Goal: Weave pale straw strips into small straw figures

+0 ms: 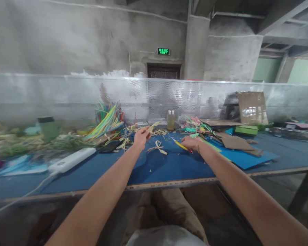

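Observation:
My left hand [141, 135] is raised a little above the blue table [164, 167], fingers pinched on a pale yellow strip [153, 126] that sticks out to the right. My right hand [191, 142] rests on the table, closed around a yellow tool with a red end [180, 145]; its tip points left toward a small folded straw-coloured bow [157, 147] lying between the two hands. A thin bracelet circles my right wrist.
A bundle of coloured strips [106, 121] stands at the back left beside a green cup [48, 128]. A white power bank [72, 159] with cable lies left. A small bottle [170, 120], cardboard pieces [236, 141], blue sheets [248, 158] and a perforated metal screen [154, 95] lie behind.

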The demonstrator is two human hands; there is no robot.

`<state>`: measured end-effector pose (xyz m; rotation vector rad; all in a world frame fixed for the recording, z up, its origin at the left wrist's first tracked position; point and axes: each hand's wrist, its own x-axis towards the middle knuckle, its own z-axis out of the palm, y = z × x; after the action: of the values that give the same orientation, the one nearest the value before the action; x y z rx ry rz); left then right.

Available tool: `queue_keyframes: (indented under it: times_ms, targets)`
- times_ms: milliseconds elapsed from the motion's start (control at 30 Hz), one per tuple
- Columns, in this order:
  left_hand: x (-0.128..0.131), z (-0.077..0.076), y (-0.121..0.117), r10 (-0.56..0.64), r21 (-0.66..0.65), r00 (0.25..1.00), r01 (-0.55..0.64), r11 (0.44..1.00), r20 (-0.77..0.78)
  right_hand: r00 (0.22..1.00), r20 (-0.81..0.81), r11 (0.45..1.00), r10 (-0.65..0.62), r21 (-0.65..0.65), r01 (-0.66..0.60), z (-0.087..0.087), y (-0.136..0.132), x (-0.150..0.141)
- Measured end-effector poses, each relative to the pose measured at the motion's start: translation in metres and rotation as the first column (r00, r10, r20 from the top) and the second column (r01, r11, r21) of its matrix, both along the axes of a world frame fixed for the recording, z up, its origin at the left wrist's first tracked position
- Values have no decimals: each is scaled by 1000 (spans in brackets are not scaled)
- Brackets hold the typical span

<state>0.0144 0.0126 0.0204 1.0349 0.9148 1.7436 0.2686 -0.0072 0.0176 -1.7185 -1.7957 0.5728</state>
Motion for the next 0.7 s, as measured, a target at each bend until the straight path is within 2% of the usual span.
queue_keyframes:
  times_ms: [67, 133, 200, 267, 333, 400, 533, 700]
  targets:
    - [-2, 1, 1, 16, 12, 1000, -17, 1000, 14, 974, -212, 992, 79, -74, -97, 1, -6, -1]
    - [-4, 2, 3, 29, 30, 999, -30, 999, 46, 937, -308, 976, 165, -89, -201, 1, -11, -6]
    - [-6, 3, 5, 51, 47, 994, -56, 997, 93, 929, -281, 965, 240, -30, -259, 1, -13, -14]
    - [-8, 5, 7, 77, 48, 987, -85, 995, 143, 936, -160, 948, 312, 109, -298, 1, -12, -22]
    - [-10, 6, 8, 88, 30, 979, -95, 995, 185, 934, -45, 905, 354, 267, -330, 1, -10, -29]
    - [-11, 8, 8, 81, 15, 970, -87, 996, 230, 930, -38, 883, 367, 330, -335, 0, -7, -36]
    - [-12, 10, 6, 33, 30, 956, -44, 999, 293, 913, -200, 918, 354, 258, -300, 1, -6, -44]
    - [-10, 8, 5, -25, 72, 953, 3, 997, 303, 905, -244, 930, 348, 216, -299, -1, -11, -52]
